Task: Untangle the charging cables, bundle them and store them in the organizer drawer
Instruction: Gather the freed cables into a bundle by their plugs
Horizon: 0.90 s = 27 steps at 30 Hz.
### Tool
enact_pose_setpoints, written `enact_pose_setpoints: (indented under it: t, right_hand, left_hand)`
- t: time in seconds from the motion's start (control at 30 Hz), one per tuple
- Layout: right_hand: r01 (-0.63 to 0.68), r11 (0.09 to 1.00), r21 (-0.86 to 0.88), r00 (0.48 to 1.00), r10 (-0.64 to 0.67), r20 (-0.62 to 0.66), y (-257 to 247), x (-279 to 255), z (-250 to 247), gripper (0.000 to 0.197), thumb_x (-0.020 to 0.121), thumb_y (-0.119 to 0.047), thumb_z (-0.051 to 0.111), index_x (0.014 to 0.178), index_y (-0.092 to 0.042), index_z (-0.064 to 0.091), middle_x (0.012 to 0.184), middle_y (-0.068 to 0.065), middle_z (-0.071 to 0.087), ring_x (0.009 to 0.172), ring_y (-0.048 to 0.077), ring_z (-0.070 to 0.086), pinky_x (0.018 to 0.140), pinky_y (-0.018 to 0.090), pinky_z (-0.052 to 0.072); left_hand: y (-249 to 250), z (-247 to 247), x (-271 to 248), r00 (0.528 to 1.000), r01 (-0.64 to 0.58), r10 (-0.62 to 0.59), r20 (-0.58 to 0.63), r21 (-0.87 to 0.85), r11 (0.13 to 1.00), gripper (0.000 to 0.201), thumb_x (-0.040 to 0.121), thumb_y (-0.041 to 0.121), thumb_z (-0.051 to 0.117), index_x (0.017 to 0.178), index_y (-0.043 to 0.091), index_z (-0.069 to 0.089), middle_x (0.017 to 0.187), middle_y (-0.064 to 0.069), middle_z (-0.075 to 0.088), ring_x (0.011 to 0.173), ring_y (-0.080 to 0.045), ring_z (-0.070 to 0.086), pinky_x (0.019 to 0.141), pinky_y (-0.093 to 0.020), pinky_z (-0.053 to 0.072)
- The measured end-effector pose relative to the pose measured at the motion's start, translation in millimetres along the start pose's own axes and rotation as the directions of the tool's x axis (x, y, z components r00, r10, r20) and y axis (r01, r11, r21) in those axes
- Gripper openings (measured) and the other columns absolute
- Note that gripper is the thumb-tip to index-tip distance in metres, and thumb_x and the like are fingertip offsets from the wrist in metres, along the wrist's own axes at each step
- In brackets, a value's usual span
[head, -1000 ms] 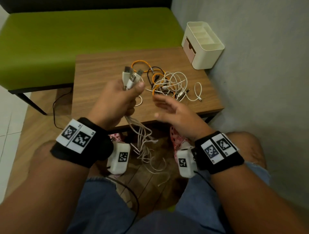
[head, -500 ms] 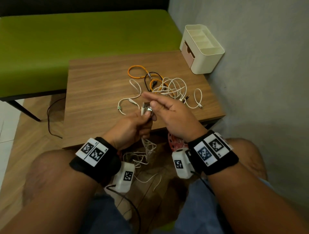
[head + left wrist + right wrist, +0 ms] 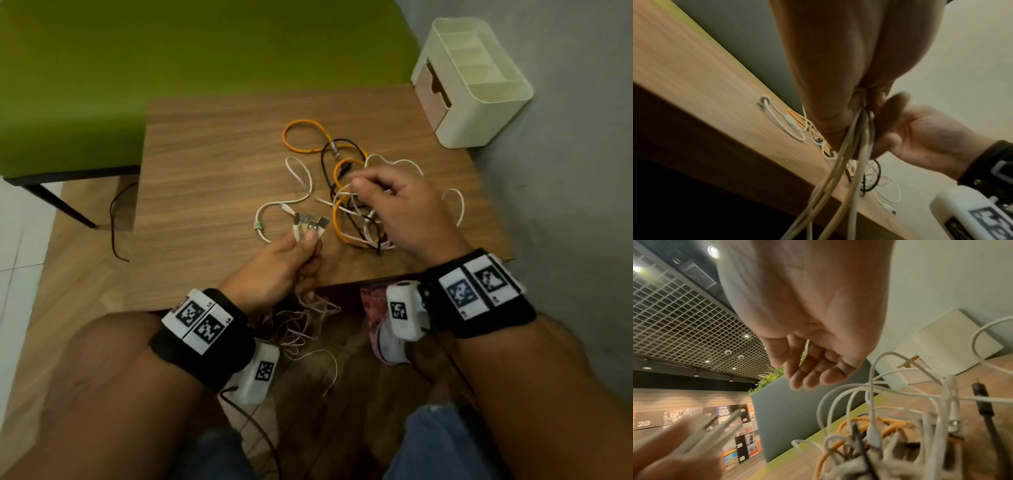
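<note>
On the wooden counter [image 3: 212, 164], well in front of the cream organizer [image 3: 479, 102] at its far right corner, lies a tangle of charging cables [image 3: 356, 212]. The organizer has one drawer [image 3: 432, 89], closed. The left hand [image 3: 277, 270] sits at the counter's near edge, further from the organizer than the tangle, and grips a bunch of white cables just below their USB plugs [image 3: 310, 222]; about four plugs show, and the cords hang to the floor. The right hand [image 3: 400, 209] hovers over the tangle with fingers loosely curled, holding nothing that can be seen. In the tangle, one orange cable and one black cable can be counted; the white ones are too knotted to count. These cables look light, limp and springy, so they are best gripped at the stiff plug ends.
</note>
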State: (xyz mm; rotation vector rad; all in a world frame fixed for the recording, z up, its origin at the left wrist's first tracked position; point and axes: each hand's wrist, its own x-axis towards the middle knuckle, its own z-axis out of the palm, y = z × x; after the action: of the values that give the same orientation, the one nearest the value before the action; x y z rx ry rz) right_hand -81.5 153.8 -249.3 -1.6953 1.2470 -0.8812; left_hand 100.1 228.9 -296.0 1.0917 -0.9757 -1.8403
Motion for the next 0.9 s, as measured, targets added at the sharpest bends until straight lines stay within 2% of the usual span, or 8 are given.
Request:
enact_pose_setpoints:
  t: [0.07,0.2,0.27,0.37,0.47,0.6,0.73,0.9]
  right_hand:
    - [-0.037,0.993,-0.109,0.996,0.028,-0.088,4,12,-10,0.012,0.092,-0.026,0.066,0.091,-0.037,0.069,0.089,-0.019,0.068,0.084,-0.007,0.062,0.074,0.011,0.049]
    - [-0.159,0.914,-0.373,0.987,0.144,-0.067,20,31,-28,0.006,0.088,-0.025,0.069,0.087,-0.032,0.069,0.085,-0.013,0.065,0.081,0.007,0.06,0.07,0.025,0.045]
    - [-0.178,0.87,-0.459,0.981,0.195,-0.012,27,35,-30,0.006,0.088,-0.025,0.07,0.091,-0.03,0.071,0.088,-0.01,0.065,0.084,0.008,0.059,0.068,0.025,0.043]
    - [-0.203,0.873,-0.444,0.971,0.239,0.026,29,38,-29,0.008,0.089,-0.03,0.069,0.097,-0.032,0.071,0.089,-0.014,0.064,0.087,0.009,0.061,0.073,0.028,0.047]
    - [-0.186,0.894,-0.408,0.98,0.197,-0.014,29,41,-31,0.006,0.091,-0.032,0.066,0.094,-0.033,0.071,0.09,-0.015,0.066,0.084,0.003,0.06,0.068,0.024,0.045]
    - [-0.138,0.883,-0.448,0.984,0.174,0.04,34,47,-33,0.007,0.088,-0.028,0.07,0.083,-0.033,0.069,0.088,-0.017,0.063,0.079,-0.001,0.056,0.063,0.018,0.038]
    - [-0.116,0.872,-0.475,0.974,0.193,0.116,41,54,-28,0.014,0.083,-0.024,0.076,0.08,-0.035,0.068,0.087,-0.014,0.061,0.08,0.002,0.058,0.069,0.021,0.046]
    - [-0.07,0.828,-0.556,0.966,0.196,0.17,44,57,-23,0.02,0.083,-0.022,0.076,0.102,-0.028,0.072,0.095,-0.014,0.055,0.089,0.005,0.057,0.068,0.014,0.039]
  left_hand:
    - [3,-5,1,1.0,-0.015,0.015,-0.002,-0.002,1.0,0.028,0.092,0.041,0.038,0.08,0.015,0.036,0.058,0.006,0.029,0.045,-0.006,0.027,0.049,-0.025,0.024]
    - [20,-13,11,0.999,-0.01,0.011,0.032,-0.007,1.0,0.026,0.092,0.039,0.039,0.08,0.016,0.038,0.059,0.004,0.028,0.046,-0.009,0.024,0.048,-0.025,0.03]
    - [30,-16,19,0.998,0.012,-0.011,0.066,-0.021,1.0,0.023,0.091,0.037,0.042,0.08,0.016,0.041,0.063,0.0,0.025,0.048,-0.011,0.022,0.049,-0.025,0.028]
    - [40,-18,30,0.989,0.1,-0.087,0.12,-0.11,0.989,0.021,0.085,0.037,0.042,0.08,0.017,0.044,0.064,0.001,0.023,0.049,-0.011,0.016,0.05,-0.026,0.018]
    - [38,-22,39,0.984,0.127,-0.102,0.145,-0.172,0.977,0.029,0.08,0.04,0.036,0.083,0.014,0.048,0.064,0.001,0.023,0.048,-0.01,0.014,0.053,-0.029,0.011]
    - [31,-28,48,0.987,0.133,-0.111,0.117,-0.198,0.971,0.031,0.094,0.038,0.033,0.086,0.013,0.049,0.064,0.002,0.023,0.047,-0.007,0.017,0.052,-0.028,0.012]
    - [26,-31,54,0.996,0.076,-0.065,0.053,-0.243,0.967,0.031,0.101,0.035,0.034,0.088,0.012,0.049,0.064,0.002,0.027,0.047,-0.007,0.02,0.049,-0.024,0.018]
    - [23,-32,57,0.999,0.041,-0.043,-0.002,-0.229,0.973,0.029,0.101,0.037,0.034,0.088,0.014,0.046,0.064,0.002,0.028,0.048,-0.009,0.02,0.048,-0.023,0.022]
